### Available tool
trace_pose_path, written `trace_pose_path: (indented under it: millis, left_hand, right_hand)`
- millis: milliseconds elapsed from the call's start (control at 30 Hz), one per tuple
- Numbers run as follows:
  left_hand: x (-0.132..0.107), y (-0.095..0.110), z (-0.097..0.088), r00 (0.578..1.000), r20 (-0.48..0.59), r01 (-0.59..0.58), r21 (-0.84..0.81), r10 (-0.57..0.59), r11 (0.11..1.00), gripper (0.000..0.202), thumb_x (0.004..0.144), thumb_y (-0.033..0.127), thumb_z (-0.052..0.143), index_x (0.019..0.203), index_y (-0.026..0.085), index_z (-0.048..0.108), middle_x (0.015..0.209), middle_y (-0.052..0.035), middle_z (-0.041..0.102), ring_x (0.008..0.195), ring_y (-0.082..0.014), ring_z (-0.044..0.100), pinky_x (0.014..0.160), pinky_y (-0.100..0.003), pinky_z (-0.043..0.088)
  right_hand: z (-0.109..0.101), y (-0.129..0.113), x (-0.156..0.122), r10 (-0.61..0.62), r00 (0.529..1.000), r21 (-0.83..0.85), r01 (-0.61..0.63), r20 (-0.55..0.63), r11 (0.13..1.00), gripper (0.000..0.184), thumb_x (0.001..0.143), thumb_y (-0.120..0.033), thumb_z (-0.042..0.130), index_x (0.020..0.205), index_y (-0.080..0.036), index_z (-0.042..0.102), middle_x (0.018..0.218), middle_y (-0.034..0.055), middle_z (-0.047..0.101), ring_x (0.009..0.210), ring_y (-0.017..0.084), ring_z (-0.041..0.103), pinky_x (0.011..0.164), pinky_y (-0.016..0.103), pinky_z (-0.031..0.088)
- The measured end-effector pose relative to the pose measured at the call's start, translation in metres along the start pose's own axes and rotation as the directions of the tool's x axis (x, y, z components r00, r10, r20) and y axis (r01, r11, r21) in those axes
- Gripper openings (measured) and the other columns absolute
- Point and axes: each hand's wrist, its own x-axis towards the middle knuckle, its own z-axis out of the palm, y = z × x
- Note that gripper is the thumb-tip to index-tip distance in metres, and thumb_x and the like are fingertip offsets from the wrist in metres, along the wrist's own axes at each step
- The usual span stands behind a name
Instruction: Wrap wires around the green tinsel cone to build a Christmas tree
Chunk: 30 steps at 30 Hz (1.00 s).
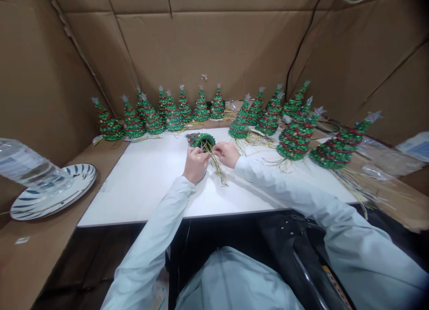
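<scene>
A small green beaded Christmas tree (201, 140) lies on its side on the white tabletop (144, 189), its hollow base turned toward the person. A bunch of yellow and silver wire strands (217, 170) spills from the base onto the surface. The left hand (196, 165) is closed around the strands just below the base, while the right hand (227, 152) pinches in from the other side, nearly touching the left. From this angle, it is hard to say which strands each hand has. Both forearms reach forward in pale long sleeves (275, 185), elbows spread wide, crossing the table's near edge.

The tabletop sits on a cardboard-covered bench, enclosed by brown cardboard walls (214, 46). Larger trees (201, 106) of the same kind, many with silver stars, line the far side and crowd the right. To the left, a clear plastic water bottle (27, 165) lies across a white plate with blue strokes (53, 203). Crumpled clear plastic bags (385, 162) lie on the right, and a dark bag (288, 243) blocks the lower view.
</scene>
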Motion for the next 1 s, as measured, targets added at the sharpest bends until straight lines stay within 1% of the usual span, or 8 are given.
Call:
trace_pose_path:
  millis: [100, 233, 367, 433, 500, 833, 933, 1000]
  left_hand:
    - [-0.001, 0.005, -0.002, 0.999, -0.012, -0.045, 0.067, 0.046, 0.997, 0.024, 0.084, 0.019, 0.043, 0.076, 0.017, 0.065, 0.060, -0.0058, 0.060, 0.073, -0.0197, 0.051, 0.072, -0.039, 0.034]
    - [-0.002, 0.007, -0.003, 0.995, 0.006, -0.103, 0.110, 0.103, 0.989, 0.026, 0.084, 0.015, 0.038, 0.090, 0.014, 0.063, 0.065, -0.0090, 0.062, 0.077, -0.0220, 0.053, 0.073, -0.041, 0.033]
    - [-0.005, 0.005, -0.001, 0.987, 0.002, -0.161, 0.146, 0.162, 0.976, 0.033, 0.086, 0.016, 0.031, 0.101, 0.012, 0.060, 0.071, -0.0113, 0.064, 0.078, -0.0220, 0.054, 0.074, -0.041, 0.034]
    - [-0.006, 0.004, 0.000, 0.984, -0.001, -0.175, 0.154, 0.177, 0.973, 0.035, 0.087, 0.017, 0.030, 0.106, 0.012, 0.058, 0.074, -0.0122, 0.064, 0.078, -0.0217, 0.055, 0.073, -0.041, 0.035]
    - [-0.007, 0.003, 0.001, 0.984, -0.001, -0.176, 0.155, 0.178, 0.972, 0.036, 0.087, 0.017, 0.030, 0.109, 0.011, 0.057, 0.078, -0.0130, 0.065, 0.079, -0.0217, 0.056, 0.073, -0.040, 0.035]
    - [-0.009, -0.001, 0.001, 0.979, -0.029, -0.196, 0.134, 0.201, 0.971, 0.037, 0.086, 0.019, 0.031, 0.114, 0.014, 0.055, 0.089, -0.0128, 0.067, 0.085, -0.0210, 0.060, 0.075, -0.040, 0.036]
    - [-0.007, 0.000, -0.001, 0.969, -0.087, -0.213, 0.197, 0.233, 0.957, 0.034, 0.085, 0.016, 0.035, 0.111, 0.015, 0.057, 0.087, -0.0108, 0.068, 0.084, -0.0201, 0.059, 0.075, -0.039, 0.035]
    - [-0.005, 0.002, -0.003, 0.962, -0.142, -0.197, 0.239, 0.235, 0.951, 0.030, 0.085, 0.016, 0.037, 0.106, 0.016, 0.059, 0.084, -0.0093, 0.068, 0.082, -0.0199, 0.059, 0.075, -0.039, 0.034]
  right_hand:
    - [0.002, -0.002, 0.002, 0.259, 0.963, 0.256, -0.269, 0.071, 0.929, 0.008, 0.072, -0.017, 0.056, 0.065, -0.016, 0.060, 0.058, -0.0011, 0.055, 0.057, 0.010, 0.047, 0.059, 0.023, 0.036]
    - [0.003, -0.008, 0.002, 0.499, 0.827, 0.586, -0.545, 0.259, 0.600, 0.011, 0.068, -0.015, 0.059, 0.057, -0.015, 0.055, 0.048, -0.0037, 0.046, 0.045, 0.007, 0.037, 0.041, 0.019, 0.029]
    - [0.001, -0.013, 0.002, 0.574, 0.676, 0.705, -0.673, 0.463, 0.223, 0.012, 0.069, -0.008, 0.056, 0.059, -0.013, 0.052, 0.048, -0.0027, 0.048, 0.043, 0.005, 0.035, 0.036, 0.016, 0.025]
    - [0.000, -0.014, 0.003, 0.562, 0.628, 0.703, -0.703, 0.539, 0.111, 0.014, 0.071, -0.006, 0.054, 0.059, -0.012, 0.051, 0.047, -0.0027, 0.047, 0.041, 0.004, 0.033, 0.035, 0.015, 0.023]
    - [-0.001, -0.014, 0.004, 0.516, 0.615, 0.698, -0.714, 0.596, 0.044, 0.017, 0.075, -0.005, 0.050, 0.059, -0.012, 0.050, 0.046, -0.0026, 0.046, 0.039, 0.003, 0.031, 0.032, 0.014, 0.019]
    - [-0.003, -0.012, -0.003, 0.283, 0.642, 0.691, -0.713, 0.712, -0.118, 0.018, 0.077, -0.004, 0.044, 0.062, -0.013, 0.046, 0.050, -0.0030, 0.041, 0.039, 0.004, 0.024, 0.030, 0.013, 0.012]
    - [0.001, -0.011, -0.006, 0.352, 0.714, 0.763, -0.647, 0.605, 0.000, 0.012, 0.075, -0.009, 0.049, 0.064, -0.013, 0.049, 0.054, -0.0030, 0.044, 0.042, 0.004, 0.029, 0.033, 0.014, 0.018]
    - [0.004, -0.009, -0.011, 0.395, 0.819, 0.824, -0.524, 0.417, 0.215, 0.006, 0.072, -0.016, 0.055, 0.068, -0.015, 0.051, 0.061, -0.0023, 0.048, 0.047, 0.005, 0.037, 0.036, 0.015, 0.026]
